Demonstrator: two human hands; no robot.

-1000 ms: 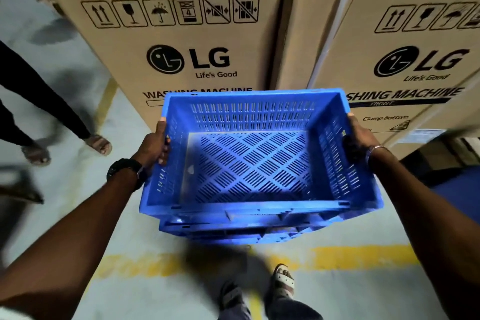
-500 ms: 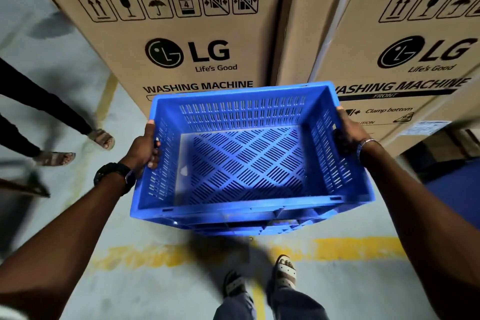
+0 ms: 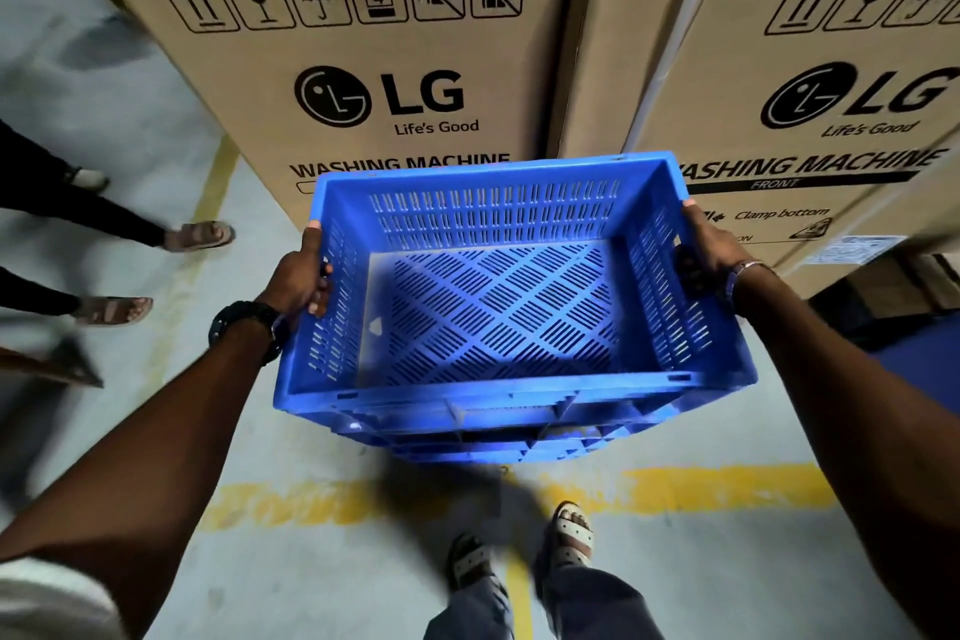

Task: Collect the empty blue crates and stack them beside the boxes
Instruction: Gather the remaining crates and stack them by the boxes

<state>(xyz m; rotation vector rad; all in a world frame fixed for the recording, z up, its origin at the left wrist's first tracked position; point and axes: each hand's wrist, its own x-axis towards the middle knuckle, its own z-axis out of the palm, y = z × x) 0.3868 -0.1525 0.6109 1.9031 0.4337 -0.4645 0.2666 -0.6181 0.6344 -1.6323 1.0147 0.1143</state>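
An empty blue crate [image 3: 498, 322] with slotted walls and a patterned floor hangs in the air in front of me. My left hand [image 3: 304, 273] grips its left side handle, and my right hand [image 3: 709, 252] grips its right one. Under it the rims of more blue crates [image 3: 498, 450] show, nested beneath the top one. Directly behind the crate stand two tall cardboard washing machine boxes, the left box [image 3: 363, 68] and the right box [image 3: 805, 83], side by side.
Feet of other people [image 3: 200, 235] stand on the grey floor at the left. A yellow floor line [image 3: 727, 486] runs across below the crate, above my own feet [image 3: 571, 530]. Something dark blue [image 3: 919, 364] lies low at the right.
The crate has moved a little forward toward the boxes, with both hands still on its handles. The feet at the left have shifted.
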